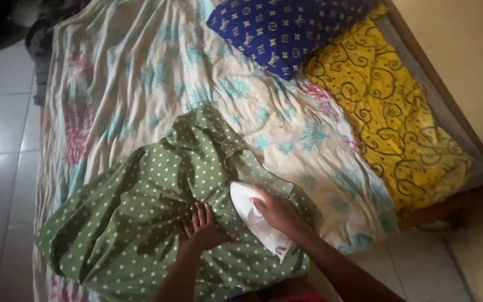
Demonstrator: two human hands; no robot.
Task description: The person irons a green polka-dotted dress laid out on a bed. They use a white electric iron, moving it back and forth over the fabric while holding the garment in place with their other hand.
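- The white iron (257, 219) lies on the green dotted cloth (141, 223) on the bed (141, 84), long axis diagonal, narrow tip toward the upper left
- Open sheet lies beyond the cloth; the bed's near edge is just below the hands
- Right hand (278, 211), fingers clamped on the iron; left hand (202, 226) flat, fingers apart, pressing the cloth beside it
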